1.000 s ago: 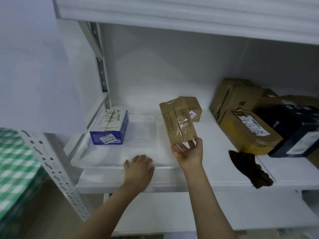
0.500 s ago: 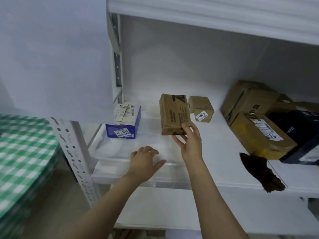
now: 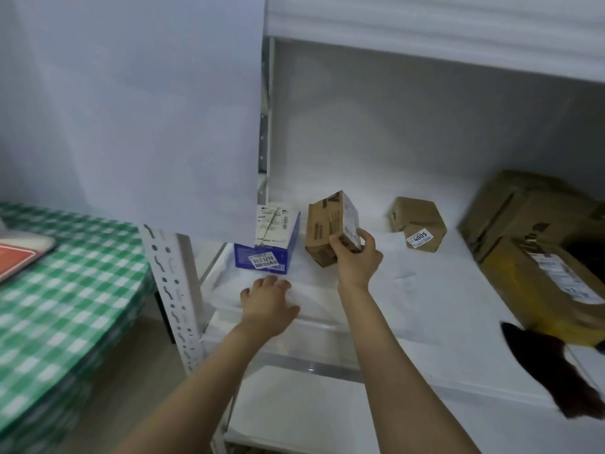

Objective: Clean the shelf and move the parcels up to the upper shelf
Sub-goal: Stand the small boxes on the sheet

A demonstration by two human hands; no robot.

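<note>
Parcel (image 3: 327,224) newly tilted, gripped in right hand (image 3: 355,257) beside blue box (image 3: 266,253); left hand (image 3: 268,306) released.

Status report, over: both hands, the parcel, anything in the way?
Right hand grips brown parcel, tilted, beside blue box. Left hand open, resting on shelf. Parcel not yet on upper shelf; nothing seen blocking the lift.
</note>
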